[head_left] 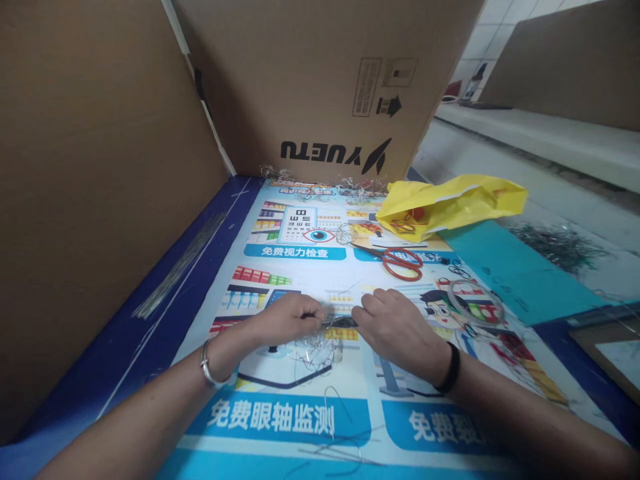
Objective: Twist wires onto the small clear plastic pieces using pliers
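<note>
My left hand [286,319] is closed in a pinch, with a silver bangle at its wrist. To its right, my right hand [395,327] is closed with fingers curled, a black band on its wrist. Between the two hands runs a short dark bundle of thin wire [341,322], one end in each hand. Just below it lies a loose tangle of thin wire [318,353] on the printed poster sheet [300,277]. Loose cut wires [345,450] are scattered nearer to me. Scissors with red handles [400,263] lie beyond my right hand. My fingertips are partly hidden.
Cardboard panels [320,80] stand at the back and left. A yellow bag [460,200] lies back right, near a tape-like ring [475,300] and a dark wire pile [555,247]. Straight wires [180,267] lie at left. More wire tangles [357,189] sit along the back.
</note>
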The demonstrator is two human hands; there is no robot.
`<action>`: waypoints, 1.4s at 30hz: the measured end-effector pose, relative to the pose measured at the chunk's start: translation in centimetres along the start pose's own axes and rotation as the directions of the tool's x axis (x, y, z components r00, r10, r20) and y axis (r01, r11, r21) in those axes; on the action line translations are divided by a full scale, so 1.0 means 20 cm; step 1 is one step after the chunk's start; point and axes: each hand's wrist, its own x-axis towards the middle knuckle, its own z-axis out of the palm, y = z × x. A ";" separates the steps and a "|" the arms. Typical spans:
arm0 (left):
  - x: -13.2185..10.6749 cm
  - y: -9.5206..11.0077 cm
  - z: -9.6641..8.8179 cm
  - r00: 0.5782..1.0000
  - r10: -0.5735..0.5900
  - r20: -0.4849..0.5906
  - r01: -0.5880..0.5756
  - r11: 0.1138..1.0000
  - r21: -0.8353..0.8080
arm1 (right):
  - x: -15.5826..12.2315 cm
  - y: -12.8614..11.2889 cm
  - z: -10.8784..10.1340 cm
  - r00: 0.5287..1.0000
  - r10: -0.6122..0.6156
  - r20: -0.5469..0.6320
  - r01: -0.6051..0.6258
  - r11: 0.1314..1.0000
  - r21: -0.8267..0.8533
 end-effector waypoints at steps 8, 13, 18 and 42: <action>0.00 0.00 0.00 1.000 -0.022 -0.002 0.022 1.000 -0.002 | -0.01 -0.01 0.03 0.999 0.017 -0.040 -0.015 0.999 0.036; 0.00 0.00 0.00 0.998 -0.063 -0.007 0.062 0.995 -0.080 | -0.02 -0.01 0.06 0.995 0.057 -0.087 -0.050 0.995 0.086; -0.01 -0.01 -0.01 0.997 -0.075 0.006 0.075 0.979 -0.189 | -0.02 0.00 0.08 0.992 0.078 -0.095 -0.067 0.991 0.116; -0.02 0.00 -0.02 1.000 -0.009 0.021 0.012 0.989 -0.146 | -0.01 0.03 0.03 0.985 -0.031 -0.173 0.026 0.999 -0.029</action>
